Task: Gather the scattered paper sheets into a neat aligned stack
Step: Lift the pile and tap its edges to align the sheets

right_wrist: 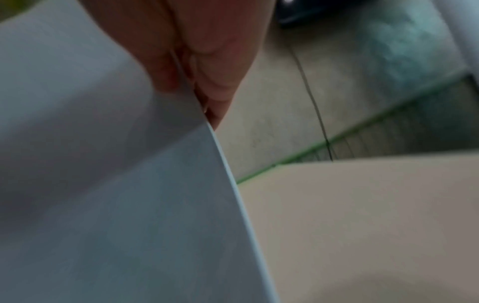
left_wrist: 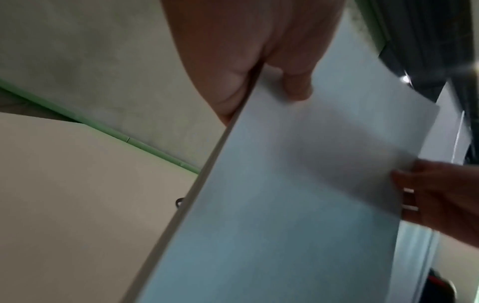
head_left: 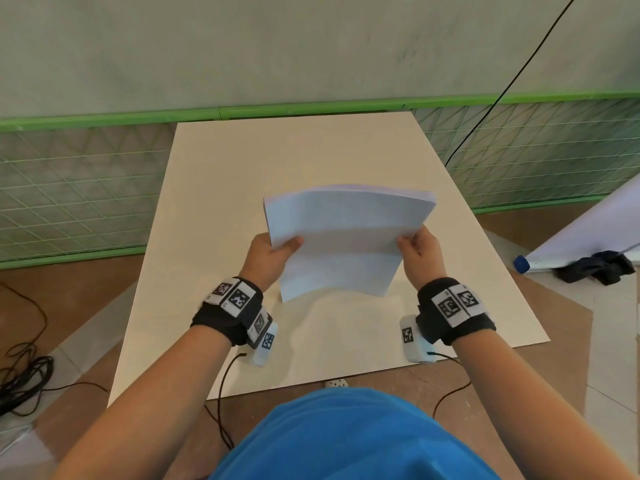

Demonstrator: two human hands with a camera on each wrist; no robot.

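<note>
Surface: cream board, lying flat on brown floor.
Backdrop: green mesh fence before pale wall.
Cables: black tangle at left; one black cable crossing wall.
Right edge: dark cloth beside white roll.

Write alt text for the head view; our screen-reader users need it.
Both hands hold a stack of white paper above a cream board: the left hand grips its left edge, the right hand its right edge. The stack bows slightly. Both wrists wear black bands with square markers.
</note>
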